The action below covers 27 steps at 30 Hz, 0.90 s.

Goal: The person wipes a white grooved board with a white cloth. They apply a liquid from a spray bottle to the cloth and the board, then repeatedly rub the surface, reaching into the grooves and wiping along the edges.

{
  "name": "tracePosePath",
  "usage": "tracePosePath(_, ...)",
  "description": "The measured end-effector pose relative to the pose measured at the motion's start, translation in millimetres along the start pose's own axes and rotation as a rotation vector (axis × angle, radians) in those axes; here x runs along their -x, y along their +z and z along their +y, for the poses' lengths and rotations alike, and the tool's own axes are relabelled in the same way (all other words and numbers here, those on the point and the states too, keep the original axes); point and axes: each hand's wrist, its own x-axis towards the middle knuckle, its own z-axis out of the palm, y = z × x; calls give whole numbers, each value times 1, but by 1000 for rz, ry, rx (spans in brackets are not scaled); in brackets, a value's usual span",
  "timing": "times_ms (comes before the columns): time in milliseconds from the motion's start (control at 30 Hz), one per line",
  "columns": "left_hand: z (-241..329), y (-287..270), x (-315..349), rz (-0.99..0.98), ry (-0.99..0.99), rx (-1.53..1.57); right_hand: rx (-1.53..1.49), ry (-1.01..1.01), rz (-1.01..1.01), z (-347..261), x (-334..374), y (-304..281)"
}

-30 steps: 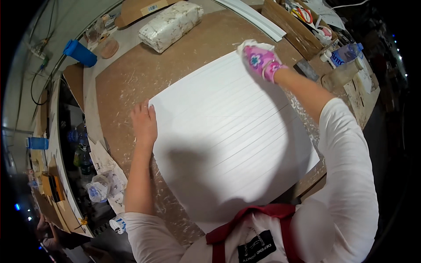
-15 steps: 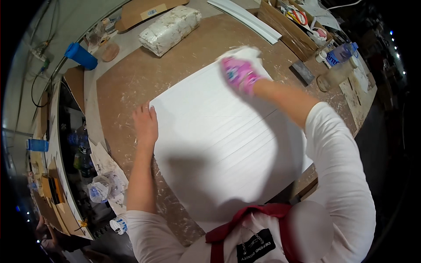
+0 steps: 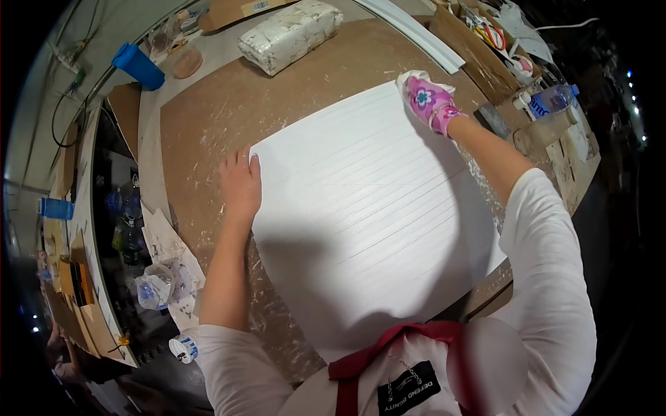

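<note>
White and ribbed with fine grooves, the panel (image 3: 374, 208) lies flat on the dusty brown workbench (image 3: 208, 118), covering most of its middle. The left hand (image 3: 241, 184) rests bare and flat, fingers spread, on the bench against the panel's left edge, gripping nothing. The right hand (image 3: 430, 100), in a pink flowered glove, presses a white cloth (image 3: 415, 78) onto the panel's far corner, fingers curled over it. A wrapped whitish block (image 3: 291, 35) sits well beyond, near a blue tube (image 3: 139, 66).
</note>
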Motion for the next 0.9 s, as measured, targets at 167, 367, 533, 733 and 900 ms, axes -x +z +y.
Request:
tracePosePath(167, -6, 1, 5, 11, -20, -7, -1250, 570, -151, 43, 3, -92)
tracePosePath(367, -1, -1, 1, 3, 1, -35, -873, 339, 67, 13, -12, -32)
tracePosePath(533, -10, 0, -4, 27, -1, -45, -591, 156, -75, -6, -25, -28)
tracePosePath(733, -1, -1, -4, 16, 0, 10, -1054, 467, -121, 37, 4, -10)
tracePosePath(900, -11, 1, 0, -20, -66, 46, -1190, 423, -3, 39, 2, -20)
